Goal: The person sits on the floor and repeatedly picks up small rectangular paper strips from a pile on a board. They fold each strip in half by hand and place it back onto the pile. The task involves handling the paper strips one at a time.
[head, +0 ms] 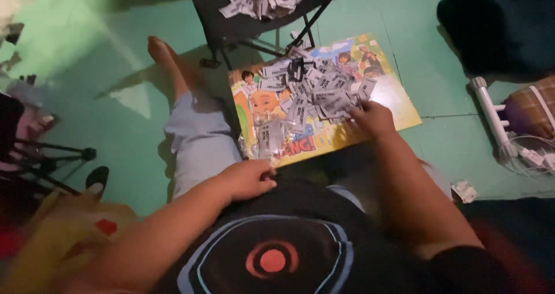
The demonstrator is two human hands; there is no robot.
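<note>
Reaching right hand (373, 119) on paper slips (315, 94)

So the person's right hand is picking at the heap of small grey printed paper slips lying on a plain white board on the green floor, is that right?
Not quite. The board is not plain white: it is a colourful cartoon-printed board, mostly yellow, as the head view shows. The rest holds: the right hand reaches into the heap of small grey printed paper slips lying on it, on the green floor.

At my twelve o'clock: cartoon-printed board (399, 106), yellow, orange, blue, under grey-and-black slips (315, 91). Floor (127, 126) mint green. Ten o'clock: pale blue trouser leg (199, 149). Six: black shirt (272, 253), red disc, blue rings.
</note>
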